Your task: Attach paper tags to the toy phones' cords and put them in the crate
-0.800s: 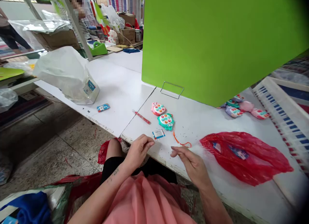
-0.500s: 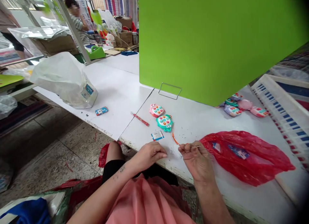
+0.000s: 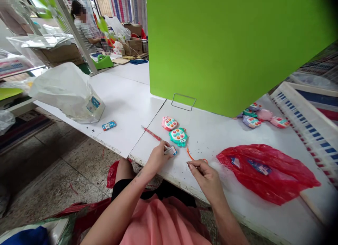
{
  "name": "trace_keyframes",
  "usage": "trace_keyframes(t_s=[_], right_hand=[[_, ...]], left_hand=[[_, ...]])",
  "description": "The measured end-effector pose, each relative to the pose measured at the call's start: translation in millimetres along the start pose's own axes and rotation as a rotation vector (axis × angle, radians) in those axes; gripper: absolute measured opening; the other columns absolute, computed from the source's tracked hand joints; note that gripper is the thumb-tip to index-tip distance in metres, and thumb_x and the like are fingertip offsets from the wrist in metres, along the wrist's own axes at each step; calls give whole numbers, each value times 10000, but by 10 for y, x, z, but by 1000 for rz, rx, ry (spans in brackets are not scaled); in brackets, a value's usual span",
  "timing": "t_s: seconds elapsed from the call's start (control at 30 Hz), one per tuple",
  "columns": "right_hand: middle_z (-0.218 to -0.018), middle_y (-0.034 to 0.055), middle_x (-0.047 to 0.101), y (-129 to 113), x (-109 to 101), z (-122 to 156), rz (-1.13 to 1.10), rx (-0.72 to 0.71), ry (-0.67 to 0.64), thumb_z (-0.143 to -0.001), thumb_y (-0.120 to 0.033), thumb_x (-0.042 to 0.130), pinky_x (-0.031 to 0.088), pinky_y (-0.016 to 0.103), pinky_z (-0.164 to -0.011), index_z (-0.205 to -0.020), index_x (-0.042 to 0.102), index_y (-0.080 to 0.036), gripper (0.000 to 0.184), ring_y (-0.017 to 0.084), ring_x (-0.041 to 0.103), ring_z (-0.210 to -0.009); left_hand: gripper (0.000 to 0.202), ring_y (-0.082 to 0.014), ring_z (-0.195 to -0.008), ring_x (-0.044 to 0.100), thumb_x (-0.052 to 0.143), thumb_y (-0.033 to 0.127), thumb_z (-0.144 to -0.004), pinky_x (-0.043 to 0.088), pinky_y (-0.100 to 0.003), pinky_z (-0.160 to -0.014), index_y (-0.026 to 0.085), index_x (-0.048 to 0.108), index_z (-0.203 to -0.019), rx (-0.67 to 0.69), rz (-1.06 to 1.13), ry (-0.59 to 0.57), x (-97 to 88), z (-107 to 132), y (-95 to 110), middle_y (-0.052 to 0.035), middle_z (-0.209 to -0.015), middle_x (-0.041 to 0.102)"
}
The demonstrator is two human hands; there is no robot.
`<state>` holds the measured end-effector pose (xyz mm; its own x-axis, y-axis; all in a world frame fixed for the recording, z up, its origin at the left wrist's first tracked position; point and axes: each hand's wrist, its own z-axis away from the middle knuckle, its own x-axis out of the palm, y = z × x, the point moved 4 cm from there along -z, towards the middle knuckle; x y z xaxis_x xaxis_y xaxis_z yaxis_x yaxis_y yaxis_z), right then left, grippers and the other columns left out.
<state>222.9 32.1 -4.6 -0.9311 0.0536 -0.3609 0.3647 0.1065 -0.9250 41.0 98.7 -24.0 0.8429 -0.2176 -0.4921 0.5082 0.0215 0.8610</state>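
Left hand (image 3: 157, 157) pinches the label (image 3: 171, 151) near the table's (image 3: 211, 132) front edge. Right hand (image 3: 207, 174) pinches the teal toy's (image 3: 179, 136) cord (image 3: 189, 154). This looks like tagging, and joining the two calls for a fine, steady grip.

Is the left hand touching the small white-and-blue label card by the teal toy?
Touching. The head view shows the left hand pinching the near end of the small white-and-blue label card, with no gap, just in front of the teal plastic toy.

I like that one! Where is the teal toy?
In the head view, the teal toy lies centre-frame, beside the pink toy, just beyond the left hand.
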Motion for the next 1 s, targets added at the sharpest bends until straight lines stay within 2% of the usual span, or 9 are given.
trace_keyframes(t_s=[0.13,0.27,0.47,0.63,0.73,0.87,1.0], right_hand=[[-662,1,551,-132,126,-30,214,-127,15,-842,-288,531,369,245,-542,-761,619,-183,159,122,472,-564],[-664,3,552,-211,262,-44,375,-226,7,-830,-227,514,368,250,-596,-712,585,-183,144,132,510,-617],[-648,3,554,-293,314,-45,515,-241,1,-801,-196,512,341,246,-570,-688,559,-187,123,130,503,-584],[-649,2,545,-331,304,-16,630,-256,39,-777,-166,501,308,260,-572,-668,528,-198,117,135,476,-578],[-668,9,543,-345,307,-4,661,-262,57,-779,-163,495,301,263,-575,-671,517,-201,116,142,478,-601],[-670,12,527,-364,294,-17,598,-259,66,-795,-165,484,304,263,-575,-677,516,-197,126,149,476,-612],[-671,2,516,-400,296,-16,321,-244,-35,-844,-191,475,342,244,-577,-687,524,-194,164,136,477,-617]], left_hand=[[336,-99,-556,487,606,390,-758,430,-237,-559,125,567,-961,-66,629,-134,73,176,-32,-6,-706,563],[434,-111,-610,529,709,453,-656,485,-264,-607,118,594,-907,-136,855,-130,84,346,22,-24,-740,597],[407,-113,-633,547,688,441,-700,491,-261,-632,118,585,-926,-94,822,-140,53,448,121,-30,-748,617],[268,-124,-723,558,535,369,-846,471,-253,-704,155,598,-995,76,476,-44,34,543,231,-26,-831,643],[238,-144,-818,579,512,329,-869,463,-261,-775,177,615,-1020,154,344,-41,18,608,312,-32,-913,662],[292,-173,-910,596,525,354,-864,467,-285,-823,177,625,-1074,183,443,-87,-26,625,321,-68,-1032,652],[270,-148,-772,594,565,372,-837,482,-268,-726,151,675,-944,185,563,-67,-79,593,289,-66,-893,649]])
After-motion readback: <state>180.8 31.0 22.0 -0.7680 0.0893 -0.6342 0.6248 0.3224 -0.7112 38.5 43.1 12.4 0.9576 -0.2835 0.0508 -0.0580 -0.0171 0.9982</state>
